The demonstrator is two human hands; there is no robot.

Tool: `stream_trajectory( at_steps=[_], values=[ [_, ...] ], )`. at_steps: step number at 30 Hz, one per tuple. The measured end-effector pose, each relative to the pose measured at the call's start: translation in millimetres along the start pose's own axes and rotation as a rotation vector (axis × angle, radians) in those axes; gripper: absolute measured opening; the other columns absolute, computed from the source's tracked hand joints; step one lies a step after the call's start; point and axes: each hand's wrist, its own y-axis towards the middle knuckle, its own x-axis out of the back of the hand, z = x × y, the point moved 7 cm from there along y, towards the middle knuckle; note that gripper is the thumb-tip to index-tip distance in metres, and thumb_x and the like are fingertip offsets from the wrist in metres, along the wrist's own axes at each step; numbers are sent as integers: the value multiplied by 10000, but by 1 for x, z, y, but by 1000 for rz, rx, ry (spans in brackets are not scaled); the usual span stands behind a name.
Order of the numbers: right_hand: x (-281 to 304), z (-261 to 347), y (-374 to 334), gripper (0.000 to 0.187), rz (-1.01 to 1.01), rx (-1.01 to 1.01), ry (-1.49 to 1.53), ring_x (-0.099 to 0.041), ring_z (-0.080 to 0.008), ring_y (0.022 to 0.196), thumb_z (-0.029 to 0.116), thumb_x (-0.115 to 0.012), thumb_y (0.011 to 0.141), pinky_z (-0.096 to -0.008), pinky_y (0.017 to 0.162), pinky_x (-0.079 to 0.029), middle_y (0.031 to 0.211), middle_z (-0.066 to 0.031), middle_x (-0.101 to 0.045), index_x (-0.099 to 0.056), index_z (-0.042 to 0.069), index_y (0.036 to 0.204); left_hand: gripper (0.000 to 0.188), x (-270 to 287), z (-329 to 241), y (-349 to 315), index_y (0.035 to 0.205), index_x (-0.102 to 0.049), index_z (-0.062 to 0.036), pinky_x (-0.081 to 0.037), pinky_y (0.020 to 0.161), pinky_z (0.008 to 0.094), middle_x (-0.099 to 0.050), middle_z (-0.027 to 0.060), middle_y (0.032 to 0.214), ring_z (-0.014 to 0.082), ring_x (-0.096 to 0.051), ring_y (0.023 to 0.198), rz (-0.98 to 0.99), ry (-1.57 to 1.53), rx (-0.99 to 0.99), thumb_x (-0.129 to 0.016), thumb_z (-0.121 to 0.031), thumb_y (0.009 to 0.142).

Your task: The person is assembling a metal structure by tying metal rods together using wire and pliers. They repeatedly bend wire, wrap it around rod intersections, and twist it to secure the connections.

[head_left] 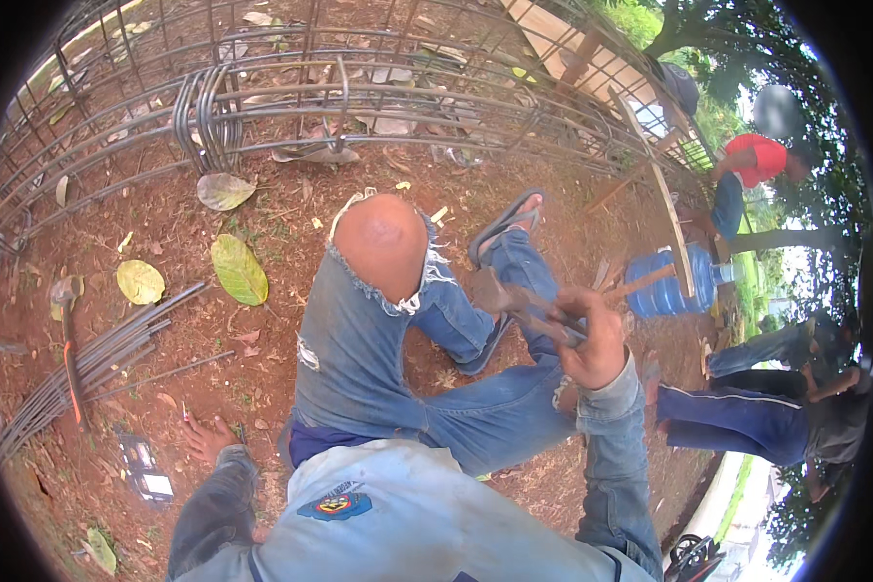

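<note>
Reddish-brown earth (175, 228) strewn with dry leaves and scraps carries a loose bundle of grey metal rods (107, 347) toward its left edge, a hammer (72, 373) with an orange-and-dark handle crossing them. A black-and-white packet (150, 475) lies near the left hand (210, 441), which rests on the soil, fingers spread. Yellow (141, 281) and green-yellow leaves (240, 270) dot the ground; a steel-bar cage (209, 121) stretches along the far edge.

Head-worn fisheye, facing steeply down

Tool (526, 305) blurred, part-hidden by right fingers (582, 303); steel cage (204, 121) cropped
</note>
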Motion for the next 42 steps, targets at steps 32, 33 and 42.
stream_trajectory(
  at_steps=[32, 33, 42],
  values=[
    [90, -70, 176, 298, 99, 58, -1588, -411, -292, 1217, 158, -453, 872, -648, 1019, -221, 1242, -152, -484, -588, -13, 1077, 1260, 343, -679, -39, 1436, -150, 65, -234, 1134, 416, -278, 306, 1436, 401, -300, 1346, 245, -1235, -1188, -892, -397, 529],
    [88, -67, 178, 291, 99, 63, -1599, -412, -290, 1215, 158, -459, 868, -644, 1021, -224, 1238, -150, -483, -590, -8, 1069, 1279, 345, -692, -34, 1439, -140, 57, -232, 1134, 414, -276, 299, 1440, 400, -300, 1347, 324, -1288, -1186, -898, -399, 516],
    [79, -49, 188, 215, 123, 42, -1553, -437, -278, 1185, 50, -504, 776, -545, 1082, -206, 1174, -120, -506, -574, 6, 975, 1121, 357, -716, -26, 1422, -253, -106, -434, 970, 465, -428, 190, 1317, 344, -498, 1150, 432, -1669, -1274, -884, -252, 507]
  ],
)
